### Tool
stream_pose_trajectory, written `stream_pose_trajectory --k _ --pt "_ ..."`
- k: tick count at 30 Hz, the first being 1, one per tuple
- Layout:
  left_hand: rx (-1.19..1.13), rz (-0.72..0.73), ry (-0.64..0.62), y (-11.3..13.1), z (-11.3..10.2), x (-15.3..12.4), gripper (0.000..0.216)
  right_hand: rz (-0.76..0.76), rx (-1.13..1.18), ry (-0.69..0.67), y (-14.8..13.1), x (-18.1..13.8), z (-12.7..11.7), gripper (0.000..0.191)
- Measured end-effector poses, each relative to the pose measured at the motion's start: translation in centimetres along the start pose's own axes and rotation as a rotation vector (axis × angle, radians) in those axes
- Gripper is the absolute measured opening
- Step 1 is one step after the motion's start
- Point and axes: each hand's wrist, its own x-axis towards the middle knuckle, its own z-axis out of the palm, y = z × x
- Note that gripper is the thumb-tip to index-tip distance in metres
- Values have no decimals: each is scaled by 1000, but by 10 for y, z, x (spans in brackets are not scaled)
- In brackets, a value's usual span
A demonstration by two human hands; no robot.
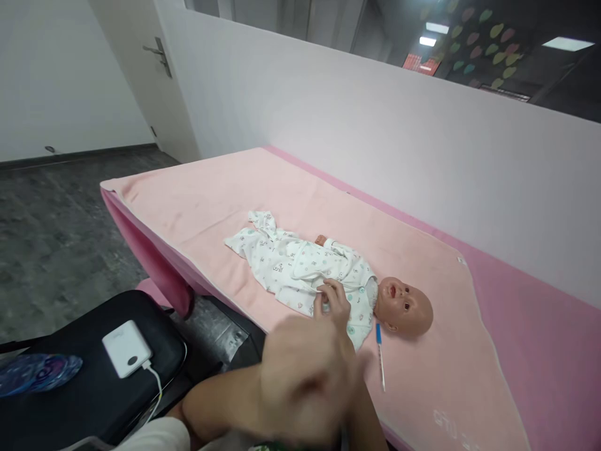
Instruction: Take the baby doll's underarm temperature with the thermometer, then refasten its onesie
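Between the worktop's (197,200) long edges lies a doll (314,258) in clothing (270,266), my blurred left hand (307,373) before it, my right hand (333,302) bent-fingered over it, whether either grips I cannot tell, then a blue-ended stick (380,355).

A blanket (201,200) lies over a sheet (558,363) from the centre to the lower right of the frame, a wall (328,94) behind it. Near the centre, a doll (300,266) lies on the blanket, head to the right. A thermometer (380,357) lies just below that head. The person's right hand (334,302) is at the doll's clothed torso; the left hand (305,376) is nearer the camera, bottom centre. At lower left, a chair (89,319) bears a power bank (126,347), a cable (156,381) leading off its lower right. A door (141,69) stands upper left.
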Motion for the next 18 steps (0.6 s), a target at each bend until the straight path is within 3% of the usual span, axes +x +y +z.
stream_pose_trajectory --k 3,4,8,14,18 --pt "-47 -61 143 -48 10 12 13 7 17 -7 -3 2 -2 14" --pt "-33 -100 103 -66 14 12 6 8 29 -1 -4 3 -2 14" --pt "-4 -197 -134 -117 31 -2 27 21 54 25 -2 3 1 14" --pt "49 -173 -261 -129 40 -7 22 40 39 48 3 0 5 19" --pt "71 -158 -241 -131 43 -5 15 47 24 37 3 2 7 21"
